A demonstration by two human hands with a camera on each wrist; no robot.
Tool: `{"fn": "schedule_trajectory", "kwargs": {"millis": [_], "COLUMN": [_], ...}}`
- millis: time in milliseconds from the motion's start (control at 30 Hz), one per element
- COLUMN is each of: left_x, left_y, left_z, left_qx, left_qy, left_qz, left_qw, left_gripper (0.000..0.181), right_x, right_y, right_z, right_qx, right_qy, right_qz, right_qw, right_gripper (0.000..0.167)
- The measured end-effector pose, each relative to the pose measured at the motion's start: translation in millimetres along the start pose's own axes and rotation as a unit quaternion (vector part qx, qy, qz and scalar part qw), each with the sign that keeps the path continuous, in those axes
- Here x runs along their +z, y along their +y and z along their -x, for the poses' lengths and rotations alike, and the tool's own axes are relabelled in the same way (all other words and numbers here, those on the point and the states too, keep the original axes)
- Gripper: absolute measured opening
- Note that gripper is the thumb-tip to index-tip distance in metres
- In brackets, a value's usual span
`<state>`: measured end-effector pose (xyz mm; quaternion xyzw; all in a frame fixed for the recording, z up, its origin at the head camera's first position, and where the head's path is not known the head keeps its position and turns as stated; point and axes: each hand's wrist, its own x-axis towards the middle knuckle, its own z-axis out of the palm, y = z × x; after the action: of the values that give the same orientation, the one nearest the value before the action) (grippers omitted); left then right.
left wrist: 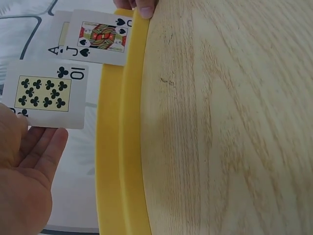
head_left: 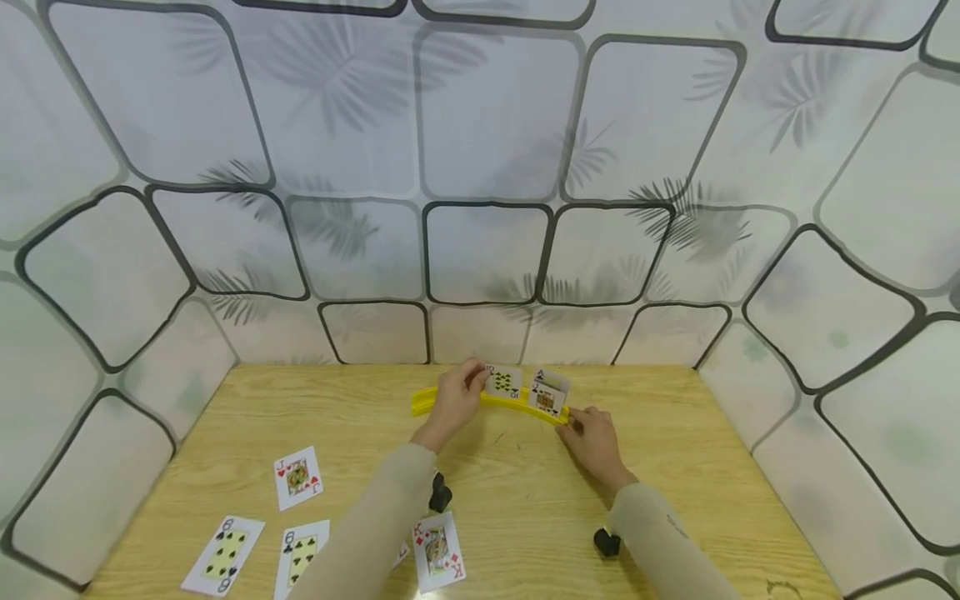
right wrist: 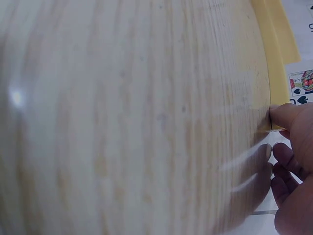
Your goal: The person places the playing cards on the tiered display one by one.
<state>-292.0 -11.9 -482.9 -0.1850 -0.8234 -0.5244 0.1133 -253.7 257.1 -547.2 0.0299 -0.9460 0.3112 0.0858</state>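
My left hand (head_left: 454, 405) pinches the ten of clubs (left wrist: 45, 93) at one end, between thumb and fingers. In the left wrist view, that card appears just beside a curved yellow card holder (left wrist: 113, 161); whether it touches the holder is unclear. The jack of spades (head_left: 548, 399) stands in the holder's right part, overlapping an ace (head_left: 553, 380) behind it, whose suit is hard to read. At the holder's right end, my right hand (head_left: 596, 443) grips the yellow edge, with its thumb (right wrist: 283, 115) on the near side.
Face-up cards lie at the front left of the wooden table (head_left: 525, 517): a jack of hearts (head_left: 297, 477), two black sixes (head_left: 225, 554) and a king of diamonds (head_left: 438, 550). My left sleeve partly covers another card. Patterned fabric walls (head_left: 487, 250) enclose the back and sides.
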Motion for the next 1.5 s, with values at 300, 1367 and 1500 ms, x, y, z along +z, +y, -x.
{"fn": "schedule_trajectory", "kwargs": {"millis": [300,1367,1500], "left_x": [5.4,20.0,20.7], "left_y": [-5.8,-19.9,-21.6], "left_z": [-8.0,-21.3,-19.5], "left_qx": [0.004,0.015,0.019], "left_qy": [0.022,0.025,0.029], "left_qz": [-0.009,-0.033,-0.036], "left_qw": [0.9997,0.999,0.9987], "left_gripper": [0.017,0.017,0.016], "right_x": [-2,2,3], "right_y": [0,4,4], "right_z": [1.1,-0.7,-0.8], "right_qx": [-0.008,0.003,-0.001], "right_qy": [0.007,-0.004,-0.003], "right_qz": [0.0,0.0,0.002], "right_qw": [0.9999,1.0,1.0], "right_gripper": [0.044,0.048,0.049]}}
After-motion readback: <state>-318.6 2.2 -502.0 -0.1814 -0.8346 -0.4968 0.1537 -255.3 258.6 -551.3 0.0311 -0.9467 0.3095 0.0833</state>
